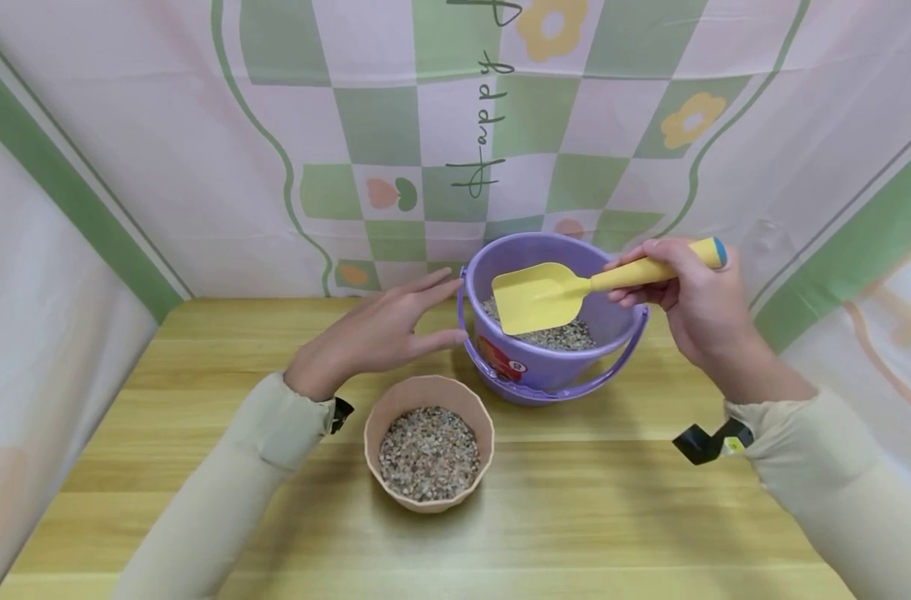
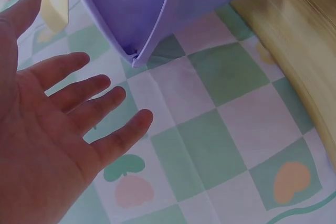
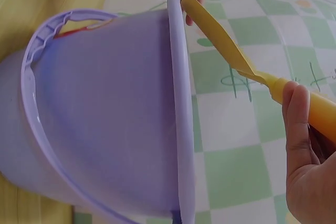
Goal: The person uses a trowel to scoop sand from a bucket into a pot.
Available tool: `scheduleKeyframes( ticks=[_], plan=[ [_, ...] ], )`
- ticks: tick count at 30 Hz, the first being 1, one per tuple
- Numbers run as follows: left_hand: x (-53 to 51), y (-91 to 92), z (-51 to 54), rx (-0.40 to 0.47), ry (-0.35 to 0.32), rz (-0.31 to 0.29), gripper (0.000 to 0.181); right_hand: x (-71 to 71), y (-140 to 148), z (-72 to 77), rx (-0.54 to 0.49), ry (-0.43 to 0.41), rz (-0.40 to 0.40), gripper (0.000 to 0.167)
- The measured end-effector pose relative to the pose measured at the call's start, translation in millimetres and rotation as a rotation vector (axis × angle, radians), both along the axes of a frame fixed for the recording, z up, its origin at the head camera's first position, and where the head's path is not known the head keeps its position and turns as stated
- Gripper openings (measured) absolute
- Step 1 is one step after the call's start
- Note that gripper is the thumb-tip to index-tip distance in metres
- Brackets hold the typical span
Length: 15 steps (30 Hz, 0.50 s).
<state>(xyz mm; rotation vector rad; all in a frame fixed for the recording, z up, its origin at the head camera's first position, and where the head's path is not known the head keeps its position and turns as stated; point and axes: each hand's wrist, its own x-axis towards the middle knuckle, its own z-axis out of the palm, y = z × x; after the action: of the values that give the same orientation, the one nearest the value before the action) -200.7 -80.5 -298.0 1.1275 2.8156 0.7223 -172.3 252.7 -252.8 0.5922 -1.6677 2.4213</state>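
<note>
A yellow toy shovel is held over the purple bucket, its blade bare on the side that shows. My right hand grips the shovel's handle, as the right wrist view also shows. Gravel lies in the bottom of the bucket, partly hidden by the blade. My left hand, fingers spread and nearly straight, is by the bucket's left rim; in the left wrist view the palm holds nothing. In front stands a peach faceted bowl with more gravel in it.
Bucket and bowl stand on a wood-grain table. A checked cloth hangs right behind the bucket, with cloth sides to the left and right. The bucket's purple handle hangs down at its front.
</note>
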Motion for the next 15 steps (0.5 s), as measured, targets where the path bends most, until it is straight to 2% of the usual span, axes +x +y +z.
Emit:
scheduleKeyframes(
  ticks=[15],
  plan=[
    [-13.2, 20.5, -2.3, -0.044, 0.001, 0.027, 0.080, -16.4, 14, -7.1, 0.058, -0.066, -0.110, 0.024]
  ],
)
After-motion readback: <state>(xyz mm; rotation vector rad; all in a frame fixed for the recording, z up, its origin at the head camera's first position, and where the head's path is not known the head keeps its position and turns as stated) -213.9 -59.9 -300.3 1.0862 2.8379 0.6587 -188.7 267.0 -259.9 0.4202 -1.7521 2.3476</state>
